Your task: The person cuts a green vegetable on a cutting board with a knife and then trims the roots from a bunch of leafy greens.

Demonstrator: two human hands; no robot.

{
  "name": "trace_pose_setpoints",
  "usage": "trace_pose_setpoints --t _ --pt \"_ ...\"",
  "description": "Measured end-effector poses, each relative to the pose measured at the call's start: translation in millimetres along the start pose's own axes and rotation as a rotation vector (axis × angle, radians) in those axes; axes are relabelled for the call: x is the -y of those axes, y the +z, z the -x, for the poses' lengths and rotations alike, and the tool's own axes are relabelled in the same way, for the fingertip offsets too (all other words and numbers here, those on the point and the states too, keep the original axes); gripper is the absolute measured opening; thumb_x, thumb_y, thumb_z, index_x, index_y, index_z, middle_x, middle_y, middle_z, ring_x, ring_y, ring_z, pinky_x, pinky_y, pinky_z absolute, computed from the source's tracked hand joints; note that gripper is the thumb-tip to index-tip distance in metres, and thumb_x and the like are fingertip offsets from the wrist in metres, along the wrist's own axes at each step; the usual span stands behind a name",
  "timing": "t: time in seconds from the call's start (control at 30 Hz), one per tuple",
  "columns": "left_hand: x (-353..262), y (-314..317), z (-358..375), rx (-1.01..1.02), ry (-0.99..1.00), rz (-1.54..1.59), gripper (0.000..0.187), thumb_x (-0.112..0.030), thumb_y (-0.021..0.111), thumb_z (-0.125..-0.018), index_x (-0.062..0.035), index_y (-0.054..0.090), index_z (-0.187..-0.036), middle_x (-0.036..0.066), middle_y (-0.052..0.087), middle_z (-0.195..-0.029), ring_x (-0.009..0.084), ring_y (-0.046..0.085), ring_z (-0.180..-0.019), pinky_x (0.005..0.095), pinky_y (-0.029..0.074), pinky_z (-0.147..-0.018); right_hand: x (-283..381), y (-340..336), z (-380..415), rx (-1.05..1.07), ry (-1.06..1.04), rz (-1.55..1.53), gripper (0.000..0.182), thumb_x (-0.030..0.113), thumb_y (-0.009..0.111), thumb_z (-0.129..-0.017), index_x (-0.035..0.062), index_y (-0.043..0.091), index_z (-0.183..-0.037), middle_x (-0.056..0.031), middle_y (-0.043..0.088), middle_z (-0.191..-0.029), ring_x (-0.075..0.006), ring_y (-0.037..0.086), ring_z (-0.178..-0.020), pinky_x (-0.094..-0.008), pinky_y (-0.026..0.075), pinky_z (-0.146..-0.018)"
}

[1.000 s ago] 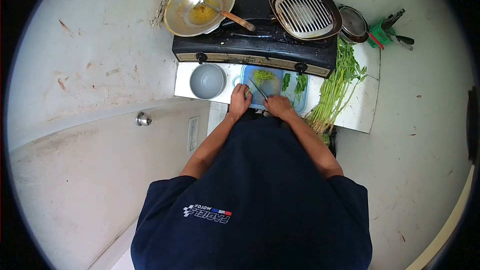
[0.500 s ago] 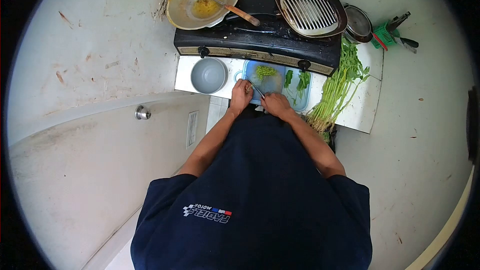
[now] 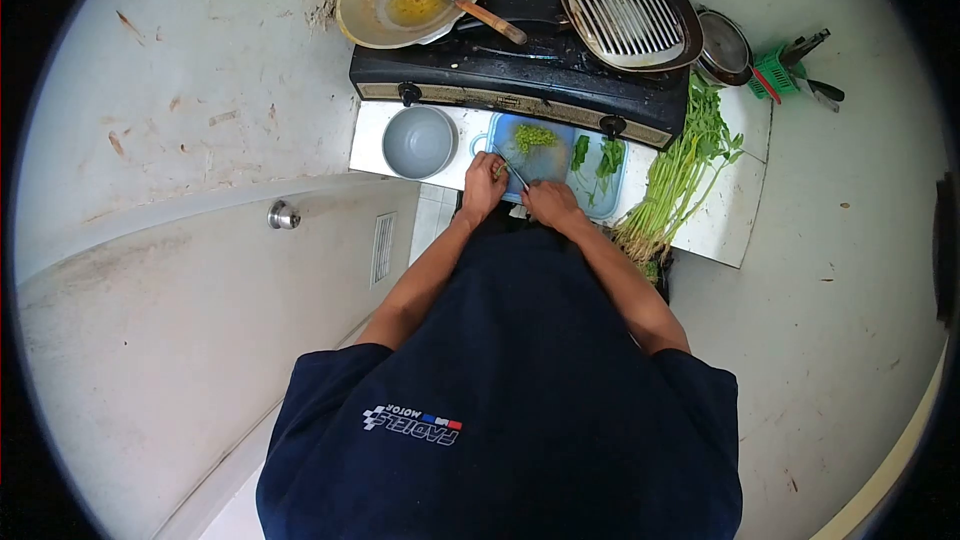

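My right hand is closed round the handle of a knife at the near edge of a blue cutting board. The blade slants up and left toward my left hand. My left hand is closed at the board's left edge, its fingers bent round a small pale-green piece that I cannot identify, mostly hidden. Chopped green pieces lie in a heap on the board beyond the knife. Leafy green sprigs rest on the board's right side.
A grey bowl stands left of the board. Behind is a black stove with a wok holding a wooden-handled ladle, and a grill pan. A bunch of leafy stalks lies right, near a green basket.
The whole view has shifted slightly as the head moved. Both hands keep about the same places on the board, with the knife still in the right one.
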State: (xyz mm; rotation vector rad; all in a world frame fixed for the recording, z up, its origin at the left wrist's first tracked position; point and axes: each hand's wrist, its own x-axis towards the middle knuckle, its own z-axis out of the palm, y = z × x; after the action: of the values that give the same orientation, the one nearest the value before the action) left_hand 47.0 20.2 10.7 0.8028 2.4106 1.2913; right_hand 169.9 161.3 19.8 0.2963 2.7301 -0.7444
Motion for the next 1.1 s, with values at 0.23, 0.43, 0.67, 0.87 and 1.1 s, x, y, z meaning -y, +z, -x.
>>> trace_pose_setpoints --t 0.23,0.43,0.67,0.87,1.1 --pt "0.4 -1.4 -0.5 0.005 0.028 -0.042 0.013 0.005 0.069 -0.08 0.0013 0.064 -0.092 0.015 0.054 -0.086 0.0314 0.059 -0.071 0.04 0.05 -0.066 3.6 3.3 -11.8 -0.049 -0.019 0.015 0.042 0.031 0.051 -0.103 0.0008 0.076 -0.087 -0.019 0.075 -0.093 -0.0373 0.075 -0.083 -0.0495 0.058 -0.075" --pt "2.3 -2.3 -0.1 -0.004 0.045 -0.051 0.014 0.004 0.069 -0.081 0.0008 0.064 -0.093 0.015 0.055 -0.086 0.0305 0.06 -0.072 0.0403 0.05 -0.066 3.3 -10.2 -2.3 -0.026 0.003 0.019 0.043 0.032 0.05 -0.104 0.0016 0.075 -0.085 -0.0198 0.075 -0.089 -0.0375 0.074 -0.08 -0.049 0.058 -0.073" --pt "5.2 -0.4 1.0 -0.026 0.041 -0.006 0.013 0.004 0.07 -0.08 0.0009 0.064 -0.091 0.015 0.056 -0.087 0.0318 0.061 -0.073 0.0405 0.052 -0.067 0.9 -20.2 -7.2 0.003 0.028 -0.035 0.042 0.033 0.052 -0.103 -0.0023 0.071 -0.091 -0.0247 0.073 -0.083 -0.0415 0.072 -0.08 -0.0515 0.057 -0.074" --pt "5.0 -0.1 0.9 -0.033 0.041 -0.005 0.013 0.004 0.071 -0.08 0.0014 0.064 -0.09 0.016 0.057 -0.087 0.0325 0.062 -0.075 0.0408 0.052 -0.068 3.7 -11.8 -0.6 -0.036 -0.028 -0.034 0.043 0.033 0.052 -0.103 -0.0028 0.07 -0.089 -0.0256 0.071 -0.079 -0.042 0.072 -0.075 -0.0517 0.057 -0.07" --pt "-0.1 -2.2 1.6 -0.03 0.046 -0.025 0.014 0.005 0.071 -0.079 0.0016 0.063 -0.09 0.016 0.057 -0.087 0.0326 0.062 -0.075 0.0407 0.052 -0.068 7.9 -4.9 -5.2 -0.011 0.009 -0.03 0.042 0.034 0.051 -0.103 -0.0011 0.072 -0.092 -0.0235 0.074 -0.086 -0.0403 0.074 -0.081 -0.0508 0.058 -0.075"
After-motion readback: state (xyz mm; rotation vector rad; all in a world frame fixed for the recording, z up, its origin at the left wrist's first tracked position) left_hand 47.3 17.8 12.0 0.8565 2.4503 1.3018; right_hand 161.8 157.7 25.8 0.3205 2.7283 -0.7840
